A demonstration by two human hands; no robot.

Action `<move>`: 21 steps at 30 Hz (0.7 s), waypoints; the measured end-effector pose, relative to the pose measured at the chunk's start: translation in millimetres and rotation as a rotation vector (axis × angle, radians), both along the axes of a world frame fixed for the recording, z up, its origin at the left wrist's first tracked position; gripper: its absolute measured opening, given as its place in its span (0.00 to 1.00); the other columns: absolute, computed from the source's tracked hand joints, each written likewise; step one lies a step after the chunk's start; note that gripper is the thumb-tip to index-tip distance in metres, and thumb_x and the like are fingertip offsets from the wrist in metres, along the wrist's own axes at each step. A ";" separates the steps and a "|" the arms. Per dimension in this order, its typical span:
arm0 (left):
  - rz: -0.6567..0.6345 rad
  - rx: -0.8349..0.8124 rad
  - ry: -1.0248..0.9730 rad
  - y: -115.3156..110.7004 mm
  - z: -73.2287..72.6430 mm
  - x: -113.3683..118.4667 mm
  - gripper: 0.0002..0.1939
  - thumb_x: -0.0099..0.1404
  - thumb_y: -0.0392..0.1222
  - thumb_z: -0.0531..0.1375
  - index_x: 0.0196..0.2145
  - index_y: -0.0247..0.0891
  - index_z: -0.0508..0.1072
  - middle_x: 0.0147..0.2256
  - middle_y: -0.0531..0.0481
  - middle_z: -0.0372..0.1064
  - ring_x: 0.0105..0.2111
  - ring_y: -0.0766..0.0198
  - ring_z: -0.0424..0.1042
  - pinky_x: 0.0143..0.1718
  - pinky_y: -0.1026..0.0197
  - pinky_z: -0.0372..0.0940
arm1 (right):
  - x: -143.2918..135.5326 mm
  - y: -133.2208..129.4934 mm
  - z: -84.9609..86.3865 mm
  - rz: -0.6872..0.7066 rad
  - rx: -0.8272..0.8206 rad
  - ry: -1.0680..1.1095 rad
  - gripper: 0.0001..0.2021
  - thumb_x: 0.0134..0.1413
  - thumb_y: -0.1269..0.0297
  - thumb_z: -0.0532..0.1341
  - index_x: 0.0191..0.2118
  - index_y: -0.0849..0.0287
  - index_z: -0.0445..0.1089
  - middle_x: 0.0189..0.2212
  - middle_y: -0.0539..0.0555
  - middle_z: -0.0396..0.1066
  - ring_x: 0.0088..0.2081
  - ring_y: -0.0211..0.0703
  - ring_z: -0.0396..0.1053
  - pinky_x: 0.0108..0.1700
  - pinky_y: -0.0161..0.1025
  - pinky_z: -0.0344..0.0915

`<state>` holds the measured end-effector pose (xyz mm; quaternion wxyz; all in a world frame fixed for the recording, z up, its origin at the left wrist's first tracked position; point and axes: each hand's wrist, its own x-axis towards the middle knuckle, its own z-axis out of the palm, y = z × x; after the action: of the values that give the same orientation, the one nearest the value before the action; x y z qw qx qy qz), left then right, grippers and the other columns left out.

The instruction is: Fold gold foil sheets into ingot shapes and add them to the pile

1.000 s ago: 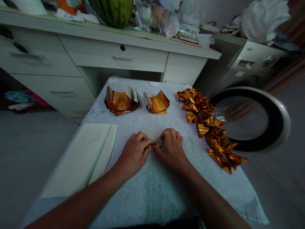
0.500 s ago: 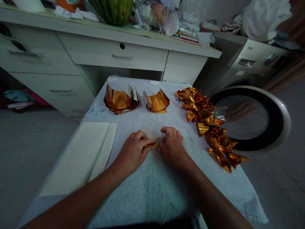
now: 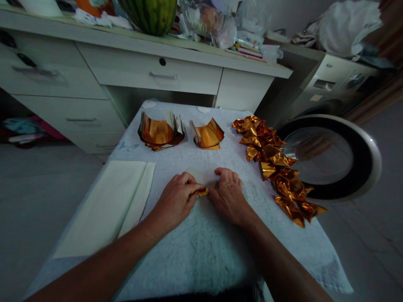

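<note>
Steady the small, folded gold-foil piece (image 3: 203, 192) pinched in the left hand (image 3: 180, 195); press evenly beside it with the right hand (image 3: 228, 193), hold impossible to tell.

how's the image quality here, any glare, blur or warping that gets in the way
Head view: light dim overall; head view: bright glints on the crumpled shiny gold foil pieces; head view: soft shadow at the lower right of the pale blue-white cloth; head view: the boxy silver-grey washing machine looks slanted; head view: the small gold foil piece in the left hand too soft to make out folds.
</note>
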<state>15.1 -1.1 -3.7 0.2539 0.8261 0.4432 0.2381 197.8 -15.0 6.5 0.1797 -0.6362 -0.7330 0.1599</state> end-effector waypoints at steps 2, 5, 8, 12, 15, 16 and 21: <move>0.003 -0.005 -0.007 0.3 0.8 0.1 0.14 0.64 0.30 0.58 0.44 0.42 0.79 0.37 0.47 0.67 0.40 0.58 0.66 0.43 0.53 0.64 | -3.3 -0.1 -0.9 -0.018 0.028 -0.020 0.23 0.56 0.59 0.56 0.55 0.64 0.59 0.51 0.64 0.64 0.52 0.59 0.59 0.55 0.55 0.57; 0.003 -0.007 -0.010 0.6 1.7 0.0 0.16 0.63 0.29 0.58 0.45 0.42 0.79 0.37 0.47 0.67 0.40 0.57 0.66 0.44 0.52 0.64 | -7.3 -0.2 -1.9 -0.039 0.047 -0.047 0.26 0.53 0.53 0.59 0.54 0.64 0.60 0.51 0.65 0.64 0.51 0.60 0.59 0.54 0.57 0.58; 0.003 -0.009 0.005 0.5 2.6 -0.1 0.16 0.63 0.29 0.57 0.45 0.42 0.79 0.37 0.47 0.67 0.40 0.58 0.66 0.44 0.52 0.64 | -7.0 0.1 -1.6 -0.036 0.033 -0.036 0.26 0.54 0.54 0.59 0.55 0.61 0.60 0.52 0.63 0.64 0.52 0.59 0.59 0.54 0.56 0.58; 0.008 0.005 0.017 -0.4 3.1 -0.1 0.16 0.63 0.29 0.57 0.45 0.43 0.78 0.37 0.48 0.67 0.40 0.58 0.66 0.44 0.52 0.65 | -2.2 1.0 0.6 -0.019 -0.001 0.004 0.26 0.53 0.61 0.59 0.58 0.59 0.58 0.54 0.61 0.63 0.54 0.58 0.58 0.55 0.55 0.57; 0.008 0.030 0.009 -1.1 1.7 -0.1 0.16 0.64 0.30 0.57 0.45 0.43 0.78 0.37 0.48 0.67 0.40 0.58 0.66 0.44 0.52 0.65 | 0.3 1.9 4.0 -0.013 -0.030 0.035 0.27 0.52 0.66 0.59 0.59 0.59 0.58 0.54 0.61 0.63 0.54 0.57 0.58 0.56 0.54 0.56; 0.007 0.035 0.004 -1.3 1.1 -0.1 0.16 0.64 0.30 0.57 0.45 0.42 0.78 0.38 0.48 0.67 0.40 0.58 0.66 0.44 0.52 0.65 | 0.7 2.1 5.4 -0.013 -0.041 0.042 0.27 0.51 0.68 0.58 0.59 0.59 0.58 0.54 0.61 0.63 0.54 0.57 0.58 0.56 0.55 0.56; -0.001 0.036 -0.014 -1.6 0.2 -1.2 0.16 0.63 0.29 0.57 0.44 0.43 0.78 0.38 0.48 0.67 0.40 0.58 0.66 0.44 0.53 0.65 | 2.4 1.9 9.1 -0.008 -0.063 0.067 0.29 0.48 0.75 0.56 0.59 0.57 0.58 0.53 0.60 0.64 0.54 0.55 0.58 0.56 0.54 0.57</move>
<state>13.9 -2.7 -3.6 0.2423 0.8291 0.4366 0.2516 200.2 -13.1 15.5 0.1848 -0.6387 -0.7187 0.2036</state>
